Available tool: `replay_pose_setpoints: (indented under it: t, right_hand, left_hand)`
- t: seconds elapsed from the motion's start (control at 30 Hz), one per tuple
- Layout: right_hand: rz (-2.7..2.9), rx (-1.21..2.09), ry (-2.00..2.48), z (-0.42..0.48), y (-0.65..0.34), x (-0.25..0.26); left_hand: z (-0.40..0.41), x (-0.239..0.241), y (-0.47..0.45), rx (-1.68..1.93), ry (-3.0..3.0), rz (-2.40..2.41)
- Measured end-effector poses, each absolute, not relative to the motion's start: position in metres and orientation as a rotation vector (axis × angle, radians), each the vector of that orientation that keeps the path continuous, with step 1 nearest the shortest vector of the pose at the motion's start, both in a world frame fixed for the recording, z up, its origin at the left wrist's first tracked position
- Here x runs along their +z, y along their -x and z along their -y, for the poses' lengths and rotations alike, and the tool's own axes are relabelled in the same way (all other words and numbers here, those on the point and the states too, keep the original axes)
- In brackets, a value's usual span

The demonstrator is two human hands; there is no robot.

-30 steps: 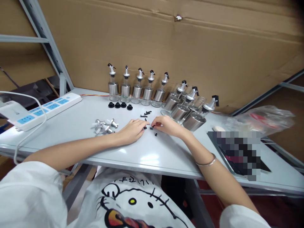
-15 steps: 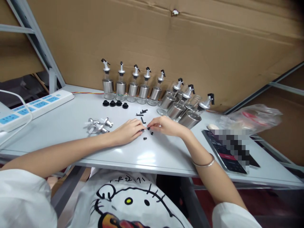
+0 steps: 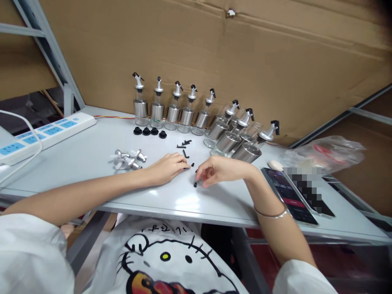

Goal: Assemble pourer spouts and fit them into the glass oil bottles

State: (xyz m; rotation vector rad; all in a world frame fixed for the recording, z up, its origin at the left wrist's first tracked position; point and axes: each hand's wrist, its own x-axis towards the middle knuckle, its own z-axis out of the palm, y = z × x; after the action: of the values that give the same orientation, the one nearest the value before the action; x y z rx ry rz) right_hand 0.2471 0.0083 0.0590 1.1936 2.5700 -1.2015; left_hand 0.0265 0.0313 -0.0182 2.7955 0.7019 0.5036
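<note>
My left hand [image 3: 171,168] rests on the table, its fingers pressed together around a small black piece [image 3: 185,168] that shows at the fingertips. My right hand [image 3: 218,171] is bent down just to the right, with curled fingers. At its fingertips is a small black plug [image 3: 195,185], low against the tabletop. Between the hands lies another black plug [image 3: 192,165], and one more is partly hidden by the right fingers. Beyond the fingers are several thin black levers [image 3: 185,154]. Silver pourer tops [image 3: 125,160] lie beside my left forearm.
Glass bottles with steel sleeves [image 3: 173,114] and pourers line the back, several clustered at right. Black rubber stoppers [image 3: 150,131] sit before them. A power strip [image 3: 49,132] lies left. A phone [image 3: 290,196], a white mouse-like object [image 3: 275,165] and a plastic bag [image 3: 327,153] are right.
My right hand has drawn back from my left fingertips, toward the right and nearer to me. One black plug has shifted right with its fingertips. My left hand has hardly moved.
</note>
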Motion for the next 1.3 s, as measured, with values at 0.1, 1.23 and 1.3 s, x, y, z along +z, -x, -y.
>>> replay_pose_setpoints:
  t: [0.1, 1.23, 1.3]
  right_hand:
    - [-2.537, -1.191, -1.203, -0.007, -0.242, 0.054]
    - [-2.784, -0.598, -1.539, -0.018, -0.244, 0.040]
    - [-2.809, -0.626, -1.485, -0.018, -0.246, 0.040]
  left_hand:
    - [-0.033, -0.021, -0.026, 0.525, -2.799, -0.674]
    - [-0.023, -0.010, -0.027, 0.563, -2.675, -0.860]
    - [-0.022, -0.009, -0.027, 0.528, -2.704, -0.963]
